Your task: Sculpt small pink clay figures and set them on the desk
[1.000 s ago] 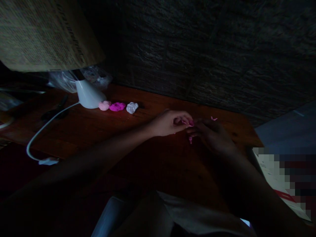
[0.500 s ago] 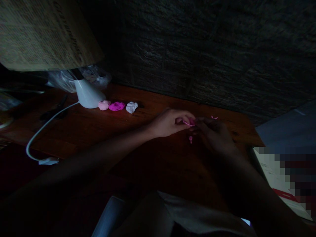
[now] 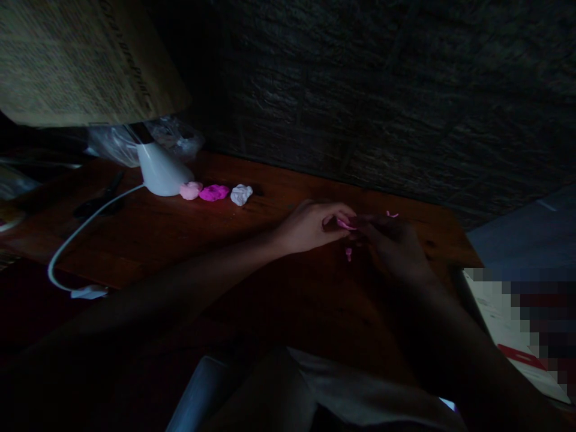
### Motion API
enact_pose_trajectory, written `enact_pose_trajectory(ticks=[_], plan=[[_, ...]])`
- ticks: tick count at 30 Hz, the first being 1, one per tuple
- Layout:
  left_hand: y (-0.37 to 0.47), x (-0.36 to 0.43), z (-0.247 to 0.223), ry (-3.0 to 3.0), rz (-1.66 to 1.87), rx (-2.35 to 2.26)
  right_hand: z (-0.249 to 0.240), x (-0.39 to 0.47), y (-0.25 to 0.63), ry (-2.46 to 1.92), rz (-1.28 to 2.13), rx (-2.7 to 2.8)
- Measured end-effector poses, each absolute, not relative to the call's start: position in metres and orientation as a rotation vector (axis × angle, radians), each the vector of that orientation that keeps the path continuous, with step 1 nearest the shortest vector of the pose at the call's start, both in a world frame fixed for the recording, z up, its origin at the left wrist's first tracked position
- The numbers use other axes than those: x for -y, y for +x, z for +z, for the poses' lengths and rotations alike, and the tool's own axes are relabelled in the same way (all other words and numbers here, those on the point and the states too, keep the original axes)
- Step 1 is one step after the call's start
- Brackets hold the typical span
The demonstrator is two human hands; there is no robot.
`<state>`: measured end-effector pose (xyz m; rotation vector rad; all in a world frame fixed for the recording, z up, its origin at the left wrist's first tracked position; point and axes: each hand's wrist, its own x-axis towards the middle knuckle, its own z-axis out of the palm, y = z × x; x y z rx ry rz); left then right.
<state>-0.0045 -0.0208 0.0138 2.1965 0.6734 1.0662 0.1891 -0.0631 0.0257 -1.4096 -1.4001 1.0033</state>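
Note:
Between the fingertips of both hands is a small piece of pink modelling clay point(image 3: 345, 224), mostly covered by the fingers. My left hand point(image 3: 315, 225) pinches it from the left, thumb and forefinger curled round it. From the right, my right hand point(image 3: 396, 243) closes its fingertips on the same piece; that hand is in deep shadow. A small pink clay bit point(image 3: 348, 254) lies on the table just below the fingertips. Behind my right hand lies a thin pink clay strand point(image 3: 392, 214).
Light pink point(image 3: 191, 191), magenta point(image 3: 215, 192) and white clay lumps point(image 3: 242, 194) sit in a row beside the white lamp base point(image 3: 159, 171). Its cord point(image 3: 67, 246) loops over the wooden table's point(image 3: 288, 186) left part, near dark scissors point(image 3: 101, 201). A dark stone wall point(image 3: 360, 108) stands behind.
Both hands stay nearly in place, still pinching the clay. The pink piece shows slightly differently between the fingers, and the view has shifted a little.

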Motion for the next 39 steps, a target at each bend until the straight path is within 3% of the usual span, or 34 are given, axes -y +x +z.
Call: enact_pose_trajectory(ticks=[24, 39], plan=[[0.0005, 0.0202, 0.0122, 2.021, 1.046, -0.653, 0.026, 0.0705, 0.1866, -1.489, 0.666, 1.521], [0.0, 0.0206, 0.0133, 2.093, 0.995, -0.693, 0.0238, 0.0723, 0.1849, -1.482, 0.656, 1.535]])
